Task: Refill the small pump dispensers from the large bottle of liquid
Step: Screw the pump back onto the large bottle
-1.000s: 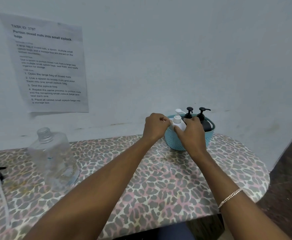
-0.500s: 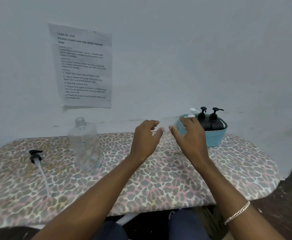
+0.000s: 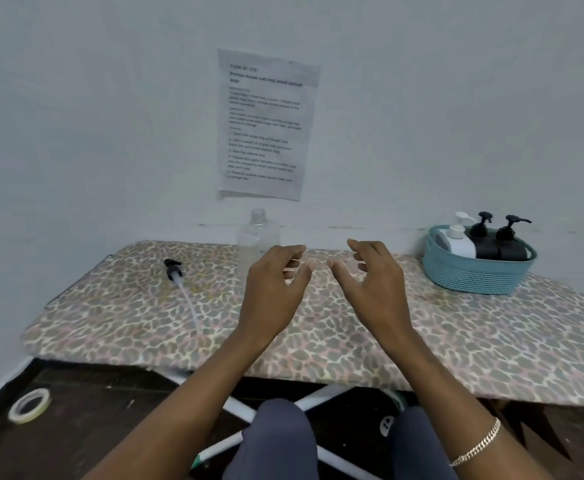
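A large clear bottle (image 3: 258, 233) with no cap stands at the back of the leopard-print board (image 3: 456, 348), partly hidden behind my left hand (image 3: 273, 292). Its black pump head with a long white tube (image 3: 179, 282) lies on the board to the left. A teal basket (image 3: 470, 275) at the right holds two white dispensers (image 3: 456, 242) and two black pump dispensers (image 3: 498, 245). My right hand (image 3: 375, 285) hovers beside my left over the middle of the board. Both hands are empty with fingers spread.
A printed sheet (image 3: 266, 124) is taped to the wall above the bottle. A roll of tape (image 3: 30, 405) lies on the dark floor at the lower left. The board's white crossed legs (image 3: 235, 410) and my knees (image 3: 276, 441) are below its front edge.
My hands have let go of the white dispenser in the basket and drawn back left to the middle of the board. The view has pulled back and shifted left.
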Demonstrator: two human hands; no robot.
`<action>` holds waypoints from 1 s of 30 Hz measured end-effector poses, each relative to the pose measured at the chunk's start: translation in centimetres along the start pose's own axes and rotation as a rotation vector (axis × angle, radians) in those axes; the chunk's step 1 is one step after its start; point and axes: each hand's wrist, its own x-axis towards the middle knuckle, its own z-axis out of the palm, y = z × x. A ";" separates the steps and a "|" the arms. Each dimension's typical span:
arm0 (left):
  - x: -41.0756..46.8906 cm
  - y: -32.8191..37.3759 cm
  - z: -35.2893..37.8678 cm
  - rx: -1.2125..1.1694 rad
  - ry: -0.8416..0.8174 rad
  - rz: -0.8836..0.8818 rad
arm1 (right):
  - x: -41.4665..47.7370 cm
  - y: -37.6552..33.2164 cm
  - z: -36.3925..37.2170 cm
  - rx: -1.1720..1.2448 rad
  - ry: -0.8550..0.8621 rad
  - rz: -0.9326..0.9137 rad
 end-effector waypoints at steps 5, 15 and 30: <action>-1.6 -2.7 -5.6 0.097 0.107 -0.041 | -1.5 -3.9 3.9 0.100 -0.060 -0.032; -2.9 -11.5 -13.3 0.231 0.237 -0.300 | -3.8 -9.7 14.5 0.179 -0.305 -0.143; 5.5 -21.7 -14.5 0.202 0.220 -0.757 | 0.2 -10.8 28.2 -0.142 -0.677 0.073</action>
